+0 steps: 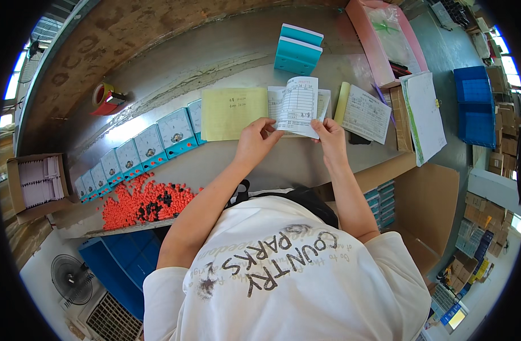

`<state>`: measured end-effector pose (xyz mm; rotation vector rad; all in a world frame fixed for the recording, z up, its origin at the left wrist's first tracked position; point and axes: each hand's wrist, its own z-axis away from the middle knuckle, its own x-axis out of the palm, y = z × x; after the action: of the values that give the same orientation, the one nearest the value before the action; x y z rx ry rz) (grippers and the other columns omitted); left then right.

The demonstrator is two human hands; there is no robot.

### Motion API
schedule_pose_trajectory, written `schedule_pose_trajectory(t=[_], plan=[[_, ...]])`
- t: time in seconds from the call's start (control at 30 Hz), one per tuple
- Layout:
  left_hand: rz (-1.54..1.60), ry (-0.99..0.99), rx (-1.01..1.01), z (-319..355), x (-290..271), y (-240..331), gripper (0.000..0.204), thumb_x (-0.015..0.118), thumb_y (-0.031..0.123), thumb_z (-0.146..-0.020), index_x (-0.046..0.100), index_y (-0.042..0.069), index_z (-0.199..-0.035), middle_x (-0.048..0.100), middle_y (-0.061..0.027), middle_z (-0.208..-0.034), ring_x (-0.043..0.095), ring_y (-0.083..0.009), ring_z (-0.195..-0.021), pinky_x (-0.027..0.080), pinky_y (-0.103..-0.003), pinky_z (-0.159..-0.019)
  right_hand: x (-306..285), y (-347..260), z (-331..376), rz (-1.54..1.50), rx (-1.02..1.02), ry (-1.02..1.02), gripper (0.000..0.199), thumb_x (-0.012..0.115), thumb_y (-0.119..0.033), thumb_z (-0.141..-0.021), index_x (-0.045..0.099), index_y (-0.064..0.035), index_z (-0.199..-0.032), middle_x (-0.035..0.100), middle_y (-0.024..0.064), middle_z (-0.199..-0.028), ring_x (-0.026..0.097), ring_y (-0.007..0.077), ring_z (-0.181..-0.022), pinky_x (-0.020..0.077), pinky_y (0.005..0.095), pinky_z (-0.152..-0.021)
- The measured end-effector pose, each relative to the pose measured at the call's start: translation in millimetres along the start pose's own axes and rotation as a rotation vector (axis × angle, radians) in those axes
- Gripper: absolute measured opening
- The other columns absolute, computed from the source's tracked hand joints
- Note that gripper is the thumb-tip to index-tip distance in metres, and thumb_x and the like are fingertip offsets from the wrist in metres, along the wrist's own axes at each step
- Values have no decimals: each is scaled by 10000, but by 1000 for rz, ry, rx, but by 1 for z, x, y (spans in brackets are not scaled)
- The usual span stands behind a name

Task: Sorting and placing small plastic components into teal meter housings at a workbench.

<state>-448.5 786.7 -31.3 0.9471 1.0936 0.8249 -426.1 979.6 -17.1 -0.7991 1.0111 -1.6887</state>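
Over the bench [226, 162], in from its near edge, we note a printed form [299, 99]: left hand [256, 139] pinching its lower-left corner, right hand [332, 138] its lower-right, presumably keeping it flat, legible. Yellow cover [235, 116] lies leftward, likely clearing the sheets [324, 103].

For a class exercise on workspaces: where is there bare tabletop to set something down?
Bare tabletop lies between the tape dispenser and the turquoise panels; a smaller patch sits between the yellow booklet and the red pieces. It is crowded at left, where boxes border the red pieces, and from the held slip to the pink box.
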Motion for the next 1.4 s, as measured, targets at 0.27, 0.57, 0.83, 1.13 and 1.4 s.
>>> schedule_pose_trajectory(t=[0.27, 0.57, 0.83, 1.13, 1.4], plan=[[190, 65, -124, 1, -6, -20, 135, 629, 124, -796, 626, -10, -803, 595, -34, -637, 522, -87, -564, 432, -249, -547, -7, 3, -3, 17, 10, -17, 219, 665, -233, -834, 578, -58, -735, 577, -5, -682, 472, 56, -563, 388, 194, -536], [759, 341, -530, 20, -27, -23, 121, 567, 127, -835, 524, 66, -740, 509, -15, -583, 415, -77, -400, 285, -224, -340, -19, 5, -6, 43, 1, 34, 201, 634, -190, -853, 581, -43, -727, 563, -13, -685, 452, 45, -589, 370, 192, -535], [800, 372, -617, 31, -25, -26, 133, 577, 131, -832, 503, 61, -749, 514, -38, -567, 364, -83, -338, 261, -229, -305, -30, 8, -12, 155, -47, 117, 179, 597, -162, -872, 602, -5, -787, 569, -6, -693, 451, 44, -588, 369, 191, -539], [682, 368, -508, 33, -27, -27, 142, 566, 149, -867, 526, 46, -776, 509, -27, -578, 361, -62, -361, 251, -212, -321, -32, 12, -15, 174, -56, 140, 182, 578, -154, -884, 606, 5, -801, 571, -2, -684, 450, 45, -581, 369, 192, -535], [640, 375, -513, 33, -28, -28, 136, 581, 154, -863, 543, 56, -777, 506, -14, -579, 359, -52, -371, 250, -204, -328, -36, 14, -18, 221, -44, 127, 180, 575, -195, -890, 602, -35, -811, 575, -22, -717, 469, 31, -612, 388, 180, -539]])
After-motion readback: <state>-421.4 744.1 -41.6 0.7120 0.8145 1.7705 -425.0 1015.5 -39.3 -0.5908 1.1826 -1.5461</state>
